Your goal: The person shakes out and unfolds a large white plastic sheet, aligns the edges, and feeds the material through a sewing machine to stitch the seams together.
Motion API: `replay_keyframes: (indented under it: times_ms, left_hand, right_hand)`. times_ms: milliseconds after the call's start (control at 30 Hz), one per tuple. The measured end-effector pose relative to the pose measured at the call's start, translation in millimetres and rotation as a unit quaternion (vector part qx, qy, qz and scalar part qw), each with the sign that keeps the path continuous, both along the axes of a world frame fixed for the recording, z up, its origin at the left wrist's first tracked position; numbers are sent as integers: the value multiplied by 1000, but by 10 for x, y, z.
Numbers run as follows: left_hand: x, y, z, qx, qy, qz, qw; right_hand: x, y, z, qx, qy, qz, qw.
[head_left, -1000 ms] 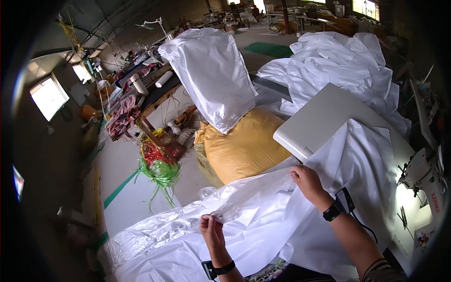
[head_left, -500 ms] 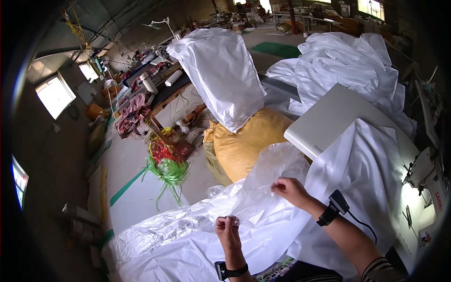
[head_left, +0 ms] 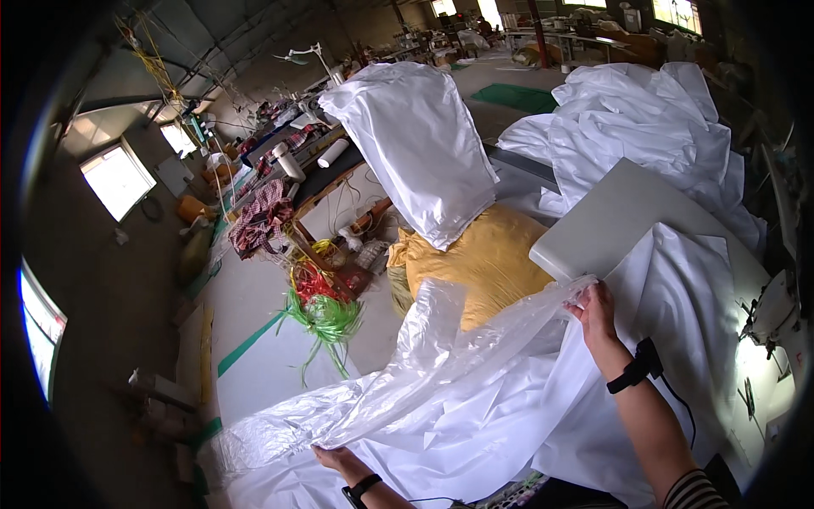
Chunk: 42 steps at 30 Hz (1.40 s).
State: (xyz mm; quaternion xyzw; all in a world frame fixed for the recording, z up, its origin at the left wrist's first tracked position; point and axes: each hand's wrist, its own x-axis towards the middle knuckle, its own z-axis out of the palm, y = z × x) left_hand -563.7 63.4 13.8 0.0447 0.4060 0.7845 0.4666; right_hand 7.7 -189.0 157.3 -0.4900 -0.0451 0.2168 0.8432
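Observation:
A thin clear plastic sheet point(head_left: 475, 339) is drawn out between my hands. Its upper right end is pinched in my right hand point(head_left: 594, 310), raised near the front of the grey table. Lower and to the left, my left hand point(head_left: 336, 458) grips the sheet's near edge. Under it a large white cloth point(head_left: 509, 407) spreads across my lap and up to the right. The sheet's crinkled left part point(head_left: 280, 433) lies on top of that cloth. Each wrist wears a black band.
A full yellow sack point(head_left: 475, 263) stands just beyond the sheet, with folded white fabric point(head_left: 415, 144) on top. To the right are the grey sewing table point(head_left: 627, 212), a lit sewing machine point(head_left: 772, 314) and a white fabric heap point(head_left: 627, 127). Green plastic strands point(head_left: 322, 318) hang at the left.
My hands have moved apart, the right one up and right, the left one down and left. The clear sheet has stretched out between them. The whole view has shifted slightly.

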Motion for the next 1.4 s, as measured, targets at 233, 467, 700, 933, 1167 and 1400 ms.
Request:
replay_keyframes:
  times_ms: [233, 467, 700, 933, 1167, 1400]
  left_hand:
    - [2263, -1115, 718, 132, 397, -695, 584]
    - [2553, -891, 996, 172, 322, -645, 671]
    - [257, 417, 903, 135, 188, -298, 926]
    - [-2775, 612, 432, 52, 70, 133, 987]
    - [-2876, 96, 1463, 61, 97, 231, 966]
    - [45, -11, 2105, 267, 259, -296, 880]
  right_hand:
    - [-364, 181, 144, -21, -161, 200, 966]
    - [-682, 330, 73, -332, -613, 377, 610]
    - [266, 711, -64, -155, -5, 195, 968]
    - [490, 1003, -250, 1, 72, 141, 987]
    - [697, 1182, -354, -71, -77, 107, 989]
    - [712, 1235, -410, -166, -321, 208, 909]
